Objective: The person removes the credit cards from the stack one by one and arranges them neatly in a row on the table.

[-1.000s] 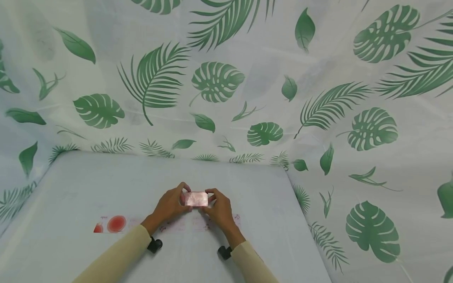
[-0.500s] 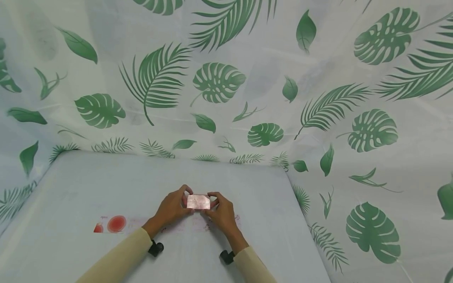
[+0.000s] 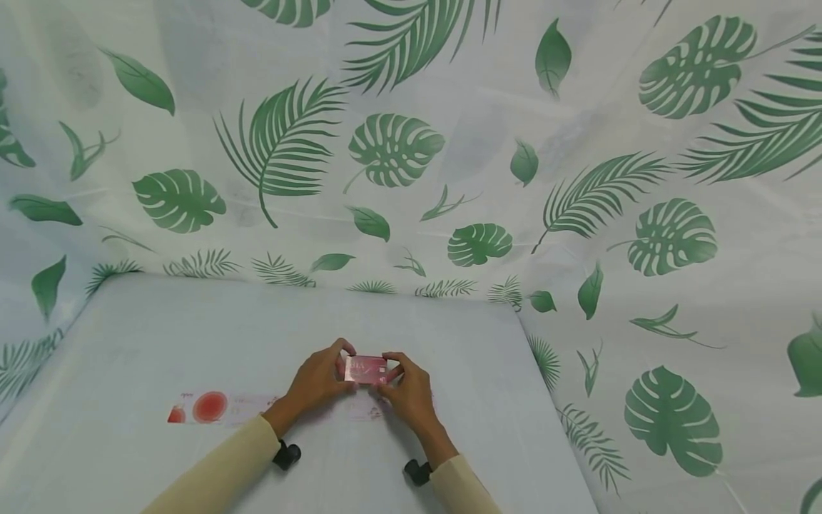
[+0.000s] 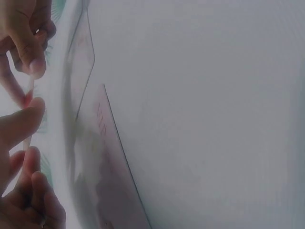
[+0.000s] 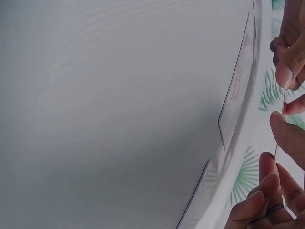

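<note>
A small pink card [image 3: 366, 370] with pale lettering and a little light square is held up over the white table, its printed face toward the head camera. My left hand [image 3: 319, 376] pinches its left end between thumb and fingers. At the opposite end, my right hand [image 3: 411, 390] grips it the same way. Both wrist views show the card [image 5: 284, 102] nearly edge-on as a thin line between the fingertips. Below the hands, a printed strip [image 3: 244, 407] with a red circle lies flat, partly covered by the left wrist.
A second pale printed piece [image 3: 364, 408] lies to the right of the strip, partly hidden by the right hand. White table covering [image 3: 193, 328] spreads around them. A leaf-patterned curtain [image 3: 475, 193] hangs behind and on both sides.
Both hands have shifted slightly right and toward the person with the card. Its tilt has changed: the earlier bright glare has faded, and the pink colour and lettering show.
</note>
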Motion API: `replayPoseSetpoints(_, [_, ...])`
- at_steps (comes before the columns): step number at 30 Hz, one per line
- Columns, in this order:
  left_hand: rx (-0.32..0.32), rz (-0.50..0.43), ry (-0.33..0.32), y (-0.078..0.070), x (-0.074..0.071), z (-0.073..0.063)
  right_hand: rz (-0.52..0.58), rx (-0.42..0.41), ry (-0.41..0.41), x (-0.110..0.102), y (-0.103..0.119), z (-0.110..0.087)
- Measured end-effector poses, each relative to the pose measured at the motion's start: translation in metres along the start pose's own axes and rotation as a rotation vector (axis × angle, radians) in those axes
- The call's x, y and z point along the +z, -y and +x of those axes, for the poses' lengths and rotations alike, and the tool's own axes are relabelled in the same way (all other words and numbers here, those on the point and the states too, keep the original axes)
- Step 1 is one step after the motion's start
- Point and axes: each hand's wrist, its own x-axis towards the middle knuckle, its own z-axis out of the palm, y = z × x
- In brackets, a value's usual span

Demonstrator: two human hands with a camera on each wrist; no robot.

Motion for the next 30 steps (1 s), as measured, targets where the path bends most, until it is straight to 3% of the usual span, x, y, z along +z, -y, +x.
replayPoseSetpoints(6, [0.025, 0.004, -0.01, -0.007, 0.004, -0.002, 0.004, -0.008, -0.016, -0.004, -0.007, -0.004])
replayPoseSetpoints(17, [0.044, 0.016, -0.007, -0.016, 0.013, -0.001, 0.058, 0.056, 0.009, -0.013, -0.015, -0.011])
replayPoseSetpoints(30, [0.055, 0.022, -0.026, -0.015, 0.017, -0.004, 0.03, 0.06, 0.012, -0.015, -0.018, -0.013])
